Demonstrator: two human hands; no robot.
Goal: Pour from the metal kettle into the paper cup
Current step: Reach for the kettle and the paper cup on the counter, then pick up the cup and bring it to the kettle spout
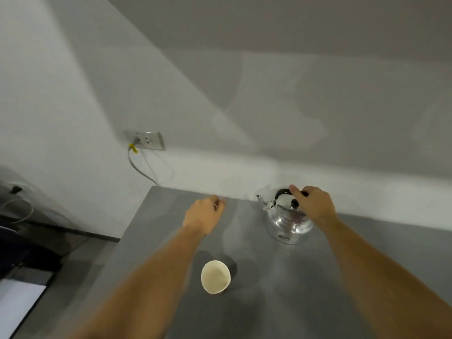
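A shiny metal kettle [287, 222] with a black handle and lid knob stands on the grey table [269, 302] near the wall, spout pointing left. My right hand [314, 204] is wrapped around its black handle from above. An empty white paper cup [215, 276] stands upright nearer to me, left of the kettle. My left hand [204, 215] hovers above the table beyond the cup, fingers curled in a loose fist with nothing visible in it.
A white wall runs behind the table. A wall socket [146, 140] with a plugged cable [140, 170] sits at the left, above the table's far left corner. The table's left edge drops to a dark floor with wires and objects.
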